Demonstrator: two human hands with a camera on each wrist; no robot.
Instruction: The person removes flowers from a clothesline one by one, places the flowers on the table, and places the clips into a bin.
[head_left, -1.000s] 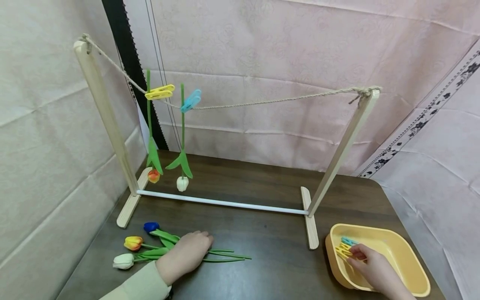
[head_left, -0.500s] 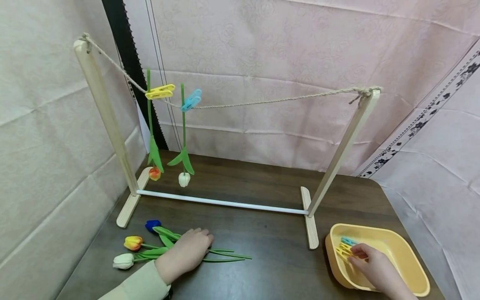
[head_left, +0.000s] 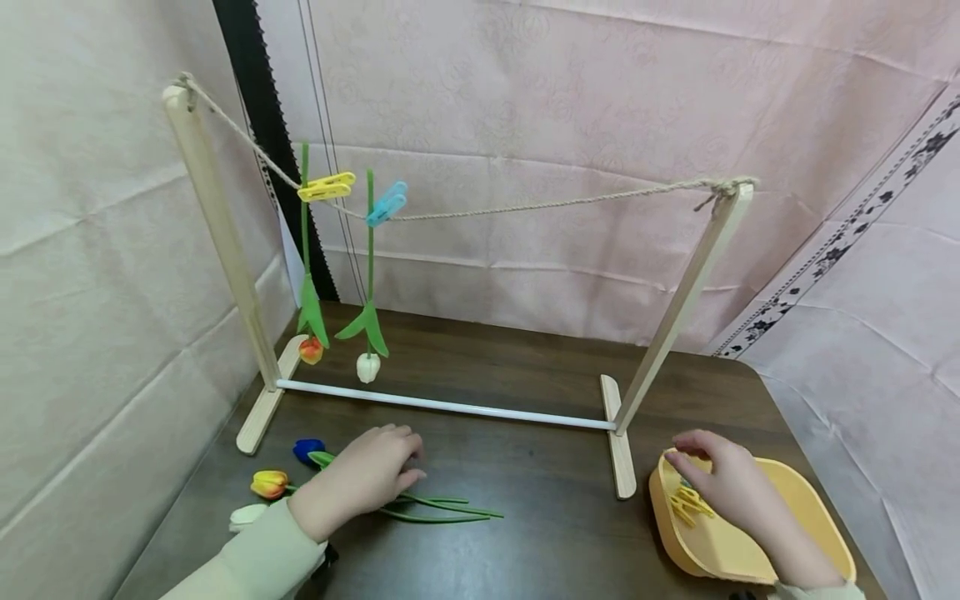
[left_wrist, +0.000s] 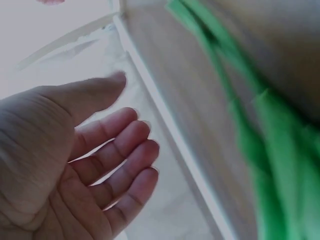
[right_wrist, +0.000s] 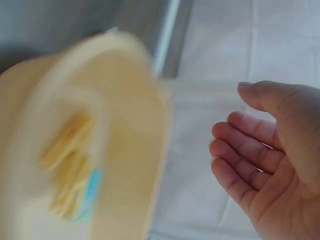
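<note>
Above the artificial tulips on the table, my left hand (head_left: 365, 473) is raised with relaxed fingers and holds nothing. Beneath it lie a blue tulip (head_left: 308, 451), a yellow-orange tulip (head_left: 269, 484) and a white tulip (head_left: 246, 517); the hand and sleeve cover parts of them. Their green stems (left_wrist: 280, 150) are apart from the palm in the left wrist view. My right hand (head_left: 731, 483) hovers over the yellow tub (head_left: 817, 508), fingers loosely bent, nothing in them. In the tub are yellow clothespins (head_left: 688, 503) and a blue clothespin (right_wrist: 89, 195).
A wooden frame with a right post (head_left: 682, 308) and left post (head_left: 221, 237) carries a rope (head_left: 525, 207). On it, a yellow clothespin (head_left: 326, 187) and a blue clothespin (head_left: 387, 203) hold an orange tulip (head_left: 311, 350) and a white tulip (head_left: 368, 367) upside down. A white rod (head_left: 450, 407) joins the feet.
My left hand has lifted off the tulips and moved slightly left. My right hand has risen from the clothespins, its fingers spreading apart. The camera view has shifted slightly.
</note>
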